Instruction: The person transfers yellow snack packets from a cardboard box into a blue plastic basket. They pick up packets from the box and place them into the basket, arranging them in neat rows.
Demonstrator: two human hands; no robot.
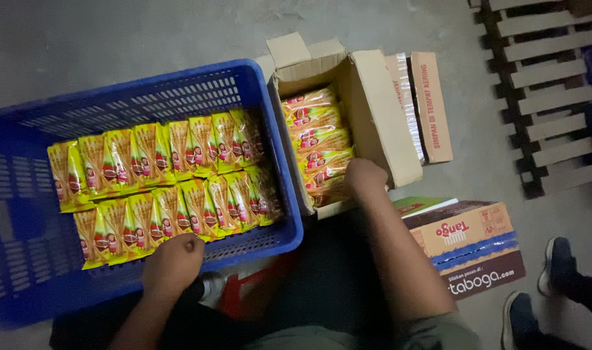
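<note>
Two hands: left (174,260) on ribbed plastic crate (23,259), right (364,178) in cardboard box (380,110).

My view was dim and grainy, lit softly from above with no hard shadows. The yellow snack packets (166,175) caught faint glare. My lap at the bottom sat in deep shadow, and both forearms showed slight motion blur.

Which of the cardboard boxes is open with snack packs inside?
The tall box right beside the blue crate, where the right hand reaches in. The box nearer the person is shut.
</note>
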